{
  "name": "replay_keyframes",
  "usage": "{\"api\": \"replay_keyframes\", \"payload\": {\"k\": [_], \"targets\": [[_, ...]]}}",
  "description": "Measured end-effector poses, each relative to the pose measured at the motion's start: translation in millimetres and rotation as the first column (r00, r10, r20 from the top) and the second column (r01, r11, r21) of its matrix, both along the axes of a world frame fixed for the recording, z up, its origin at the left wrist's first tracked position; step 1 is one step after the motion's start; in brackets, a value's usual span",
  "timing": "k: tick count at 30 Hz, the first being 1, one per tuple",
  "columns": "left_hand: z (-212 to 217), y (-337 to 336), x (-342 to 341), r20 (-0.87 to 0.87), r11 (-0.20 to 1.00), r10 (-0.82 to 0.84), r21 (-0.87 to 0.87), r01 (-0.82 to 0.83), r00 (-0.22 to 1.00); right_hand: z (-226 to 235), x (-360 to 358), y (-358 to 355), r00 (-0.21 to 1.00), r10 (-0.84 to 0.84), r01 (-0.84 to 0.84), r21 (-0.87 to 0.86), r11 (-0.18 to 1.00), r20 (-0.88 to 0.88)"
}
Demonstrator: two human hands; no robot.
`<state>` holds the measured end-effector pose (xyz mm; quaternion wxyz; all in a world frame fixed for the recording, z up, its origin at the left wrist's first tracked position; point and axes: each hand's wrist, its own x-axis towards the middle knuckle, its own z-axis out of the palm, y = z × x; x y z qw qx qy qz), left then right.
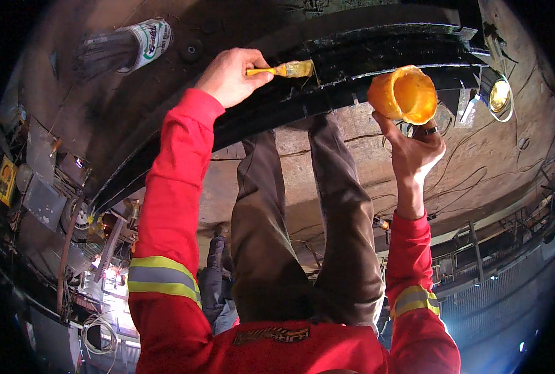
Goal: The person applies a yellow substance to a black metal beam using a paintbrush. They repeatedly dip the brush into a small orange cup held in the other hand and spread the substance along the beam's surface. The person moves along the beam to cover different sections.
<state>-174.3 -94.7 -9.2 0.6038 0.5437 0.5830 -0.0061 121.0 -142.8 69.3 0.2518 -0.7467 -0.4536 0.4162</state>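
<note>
My left hand (pixel 230 78) is closed around the yellow handle of a paintbrush (pixel 297 69), whose bristles point right and look coated in yellowish stuff. The brush is over a long, curved black metal beam (pixel 358 57); whether the bristles touch it I cannot tell. In my right hand (pixel 417 146) is an orange pot (pixel 386 95), gripped from below with its round mouth tilted into view. Its inside has an uneven orange coating. The pot is near the right part of the beam.
Beyond my left hand lies a white printed tube of thin rods (pixel 149 43). A lit lamp (pixel 500 96) with a cable rests past the beam's right end. Cables (pixel 470 181) trail over the brown floor. Another person's leg (pixel 215 274) shows at lower left, near cluttered equipment.
</note>
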Motion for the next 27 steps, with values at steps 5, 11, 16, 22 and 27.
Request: {"api": "replay_keyframes", "payload": {"k": [5,11,16,22,27], "targets": [[-21.0,-23.6,-1.8,0.087,0.997,0.066,-0.055,-0.062,0.994,-4.5,3.0,2.0,1.000,0.026,-0.026,0.072,0.997,-0.011],[-31.8,-40.5,-6.7,0.162,0.985,0.130,-0.131,-0.109,0.978,-2.5,1.1,3.6,0.999,0.002,-0.001,0.027,1.000,-0.041],[-30.7,-42.2,-14.2,0.291,0.968,0.166,-0.228,-0.100,0.942,1.1,-3.1,4.2,0.998,0.038,-0.036,0.044,0.998,-0.049],[-13.7,-61.3,-64.1,0.408,0.711,0.662,-0.606,-0.356,0.628,12.5,-8.4,6.5,0.998,0.004,-0.010,0.081,0.997,0.070],[22.6,-93.9,-127.0,0.500,0.656,0.754,-0.537,-0.530,0.425,22.1,-18.9,5.9,0.991,-0.005,0.004,0.003,1.000,0.131]]}}
